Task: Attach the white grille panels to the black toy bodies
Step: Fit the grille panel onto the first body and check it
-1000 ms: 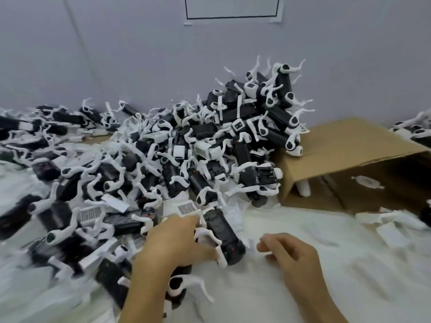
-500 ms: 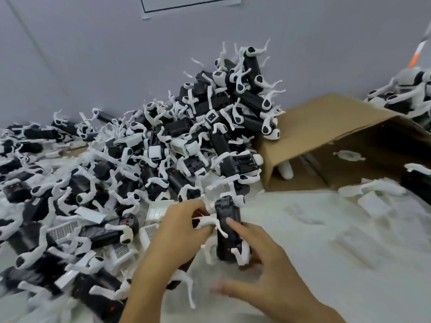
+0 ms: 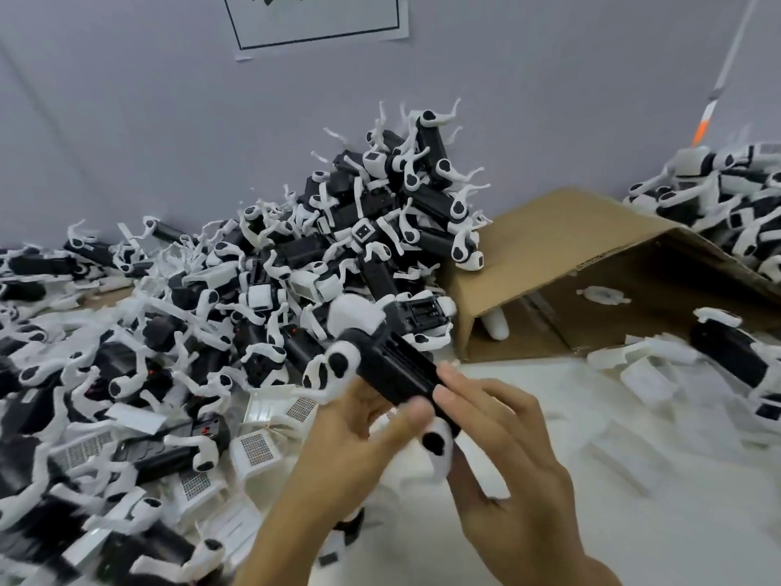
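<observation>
One black toy body point(image 3: 391, 365) with white legs is lifted above the table, tilted, its slotted side up. My left hand point(image 3: 355, 441) grips it from below, thumb across its near end. My right hand point(image 3: 503, 450) holds its right end with fingertips on the black shell. Several white grille panels point(image 3: 258, 448) lie loose on the table just left of my hands, another grille panel point(image 3: 291, 406) behind them. A large heap of black toy bodies point(image 3: 359, 230) rises behind.
An open cardboard box point(image 3: 562, 251) lies on its side at the right, with more toys point(image 3: 727, 192) piled beyond it. White foam wrap point(image 3: 634, 480) covers the table at the right. A grey wall with a paper notice point(image 3: 317, 19) stands behind.
Both hands lifted the black toy body off the table and turned it so it tilts. The camera view shifted right and up.
</observation>
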Demonstrator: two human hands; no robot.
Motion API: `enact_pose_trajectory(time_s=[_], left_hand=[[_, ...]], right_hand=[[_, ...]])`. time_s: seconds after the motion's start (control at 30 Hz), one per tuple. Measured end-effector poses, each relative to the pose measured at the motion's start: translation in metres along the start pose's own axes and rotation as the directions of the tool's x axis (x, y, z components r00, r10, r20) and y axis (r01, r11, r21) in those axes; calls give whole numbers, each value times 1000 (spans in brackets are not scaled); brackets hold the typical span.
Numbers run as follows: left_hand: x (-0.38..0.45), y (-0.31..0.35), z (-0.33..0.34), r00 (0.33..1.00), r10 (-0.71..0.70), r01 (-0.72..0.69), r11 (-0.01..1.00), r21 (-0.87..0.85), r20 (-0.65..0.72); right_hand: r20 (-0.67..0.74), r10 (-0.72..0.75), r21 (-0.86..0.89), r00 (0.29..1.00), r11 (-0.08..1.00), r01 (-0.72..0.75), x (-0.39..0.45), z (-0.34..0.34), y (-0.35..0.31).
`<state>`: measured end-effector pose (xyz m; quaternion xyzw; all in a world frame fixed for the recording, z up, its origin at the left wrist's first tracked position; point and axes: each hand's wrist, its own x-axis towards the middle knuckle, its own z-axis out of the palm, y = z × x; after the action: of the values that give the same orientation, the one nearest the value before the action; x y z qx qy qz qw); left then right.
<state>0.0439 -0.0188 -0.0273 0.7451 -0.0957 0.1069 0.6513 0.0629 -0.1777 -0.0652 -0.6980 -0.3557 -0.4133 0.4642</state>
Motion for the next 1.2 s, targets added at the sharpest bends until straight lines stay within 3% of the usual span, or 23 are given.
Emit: enact_pose_trajectory(time_s=[0.07,0.13,0.23,0.33,0.43,0.53,0.73,0.97,1.03,1.1,1.13,1.2], left_hand=[[2,0,5,994,1,-16,990,-138,-111],[2,0,6,989,-44,9,971,-238,-142],[2,-4,6,995,-47,22,966,-258,-93],[0,0,6,999,-50,49,975,-217,0],[-2,4,9,997,-69,76,983,-169,46],[-2,4,13,997,-74,71,987,-147,-11],[-1,5,9,999,8,-13,987,-158,-32],[-4,0,9,995,102,-102,995,2,-16],[-3,-1,9,965,258,-241,942,232,-45],[1,-7,5,877,481,-415,749,517,8],[2,-11,3,827,560,-475,656,586,44],[5,-17,2,798,596,-517,601,609,89]], right_hand=[[31,61,110,998,992,-64,-2,-2,-2],[62,218,253,974,941,-227,-4,-6,-4],[161,429,355,889,815,-458,-4,-6,-10],[217,518,323,828,762,-561,-1,-4,-12],[222,520,289,825,773,-565,-1,-5,-12],[212,530,286,821,770,-570,0,-9,-12],[330,549,257,768,731,-632,1,-12,-9],[451,511,244,732,718,-652,2,-12,-5],[475,488,253,732,721,-645,-2,-10,-4],[461,452,292,764,735,-611,-3,-9,-8],[425,443,302,790,753,-585,-3,-9,-10],[334,452,287,827,787,-546,-2,-11,-8]])
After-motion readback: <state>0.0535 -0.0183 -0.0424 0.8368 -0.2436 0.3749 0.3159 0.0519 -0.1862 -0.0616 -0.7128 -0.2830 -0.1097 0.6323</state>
